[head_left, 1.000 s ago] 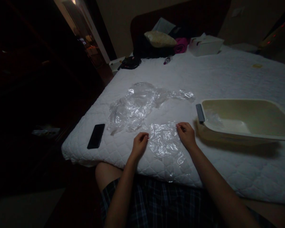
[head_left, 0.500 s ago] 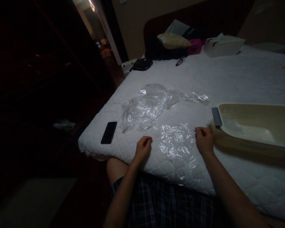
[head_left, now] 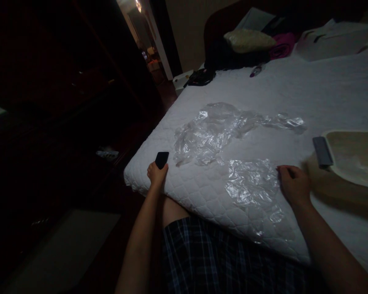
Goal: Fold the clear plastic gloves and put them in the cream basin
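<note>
Bare bed (head_left: 294, 94) lies open at 12 o'clock, past the big crumpled plastic (head_left: 214, 130), up to the clutter (head_left: 248, 49) at the headboard. At 3 o'clock the tub (head_left: 349, 163) walls off the right hand (head_left: 294, 185), with a small plastic sheet (head_left: 251, 183) flat between the hands. At 9 o'clock the left hand (head_left: 156, 174) covers the near end of the phone (head_left: 162, 159) at the bed's edge; beyond is dark floor.

dim room | light from far doorway (head_left: 138, 6) | left side black | mild blur
</note>
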Demonstrator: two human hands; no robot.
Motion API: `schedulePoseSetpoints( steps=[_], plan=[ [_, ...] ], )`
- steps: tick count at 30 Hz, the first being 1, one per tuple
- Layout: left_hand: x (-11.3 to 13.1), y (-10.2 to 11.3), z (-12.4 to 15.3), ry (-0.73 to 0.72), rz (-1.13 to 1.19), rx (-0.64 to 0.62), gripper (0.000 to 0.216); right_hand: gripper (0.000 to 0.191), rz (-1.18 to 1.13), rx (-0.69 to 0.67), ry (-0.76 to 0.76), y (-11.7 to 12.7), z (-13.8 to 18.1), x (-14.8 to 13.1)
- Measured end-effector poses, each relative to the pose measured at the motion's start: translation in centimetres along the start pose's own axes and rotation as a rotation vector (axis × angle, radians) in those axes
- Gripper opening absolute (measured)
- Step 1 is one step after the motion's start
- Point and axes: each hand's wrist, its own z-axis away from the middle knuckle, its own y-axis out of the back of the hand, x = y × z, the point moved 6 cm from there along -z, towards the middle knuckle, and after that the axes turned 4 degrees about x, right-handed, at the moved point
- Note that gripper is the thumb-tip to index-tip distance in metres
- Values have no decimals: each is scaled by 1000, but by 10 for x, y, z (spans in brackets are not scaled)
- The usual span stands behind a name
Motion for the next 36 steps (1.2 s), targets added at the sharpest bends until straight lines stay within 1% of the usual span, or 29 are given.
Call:
schedulePoseSetpoints(
  steps=[1, 2, 6, 11, 15, 19, 25, 31, 36],
  plan=[
    [0, -4, -2, 0, -35, -35, 53, 27, 3, -1, 0, 0, 0, 1],
    [1, -7, -4, 6, -73, -45, 54, 27, 5, 1, 1, -1, 0, 2],
    [7, -11, -9, 36, -187, -6, 58, 28, 6, 10, 8, -2, -1, 3],
    [10, -11, -12, 50, -223, 22, 56, 27, 38, 12, 14, -2, 1, 2],
    [14, -8, -7, -2, -233, 34, 54, 28, 44, 32, 18, -1, 0, 4],
    [18, -4, -1, -46, -216, 41, 57, 28, 49, 29, 18, -3, -1, 8],
    [18, 2, 5, -61, -133, -22, 79, 29, 53, 30, 14, -2, 0, 4],
    [17, 12, 19, -208, -60, 38, 73, 28, 75, 12, 5, -1, 0, 0],
    [13, 14, 22, -206, -33, 77, 69, 27, 69, 30, 17, -2, 1, 2]
  ],
)
